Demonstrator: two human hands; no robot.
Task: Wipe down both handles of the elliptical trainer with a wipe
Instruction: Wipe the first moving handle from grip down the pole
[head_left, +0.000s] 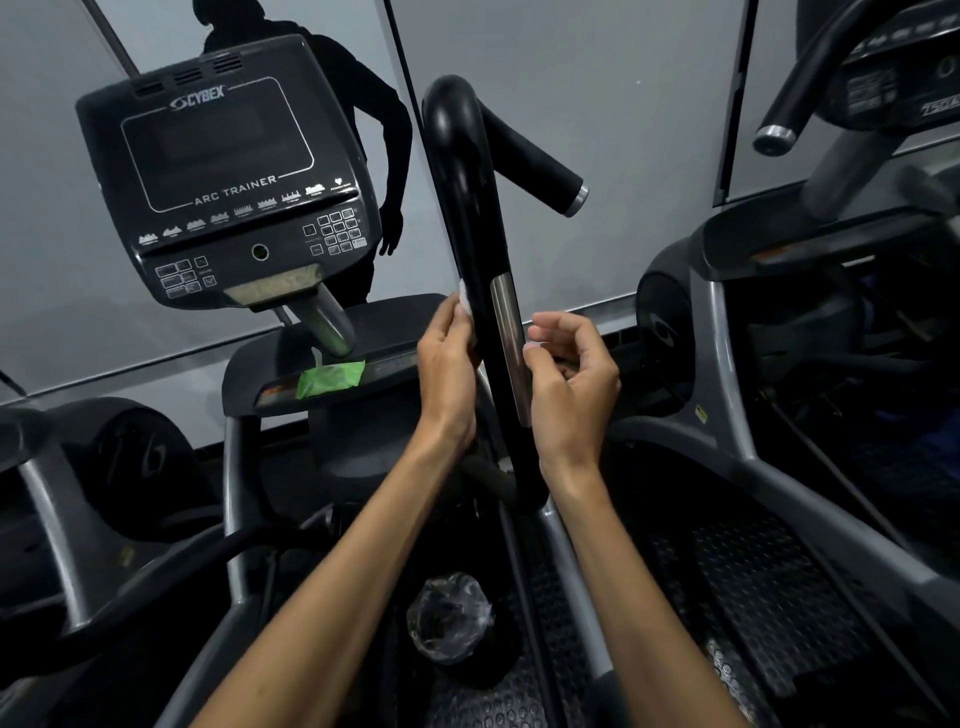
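A tall black handle (467, 208) of the elliptical trainer rises in the middle of the view, with a silver sensor strip (508, 338) down its right side. My left hand (447, 358) presses a white wipe (466, 302) against the handle's left side. My right hand (569, 374) is just right of the strip, fingers curled, pinching a small white bit of wipe (535, 345) against it. The wipe seems to pass behind the handle, hidden there. A second handle branch (540, 161) with a silver end cap juts right from the top.
The black console (223, 176) stands at the left, with a green wipe packet (330, 378) on the tray below it. A bin lined with clear plastic (449, 618) sits on the floor between my arms. Another machine (810, 364) is at the right. Grey wall panels are behind.
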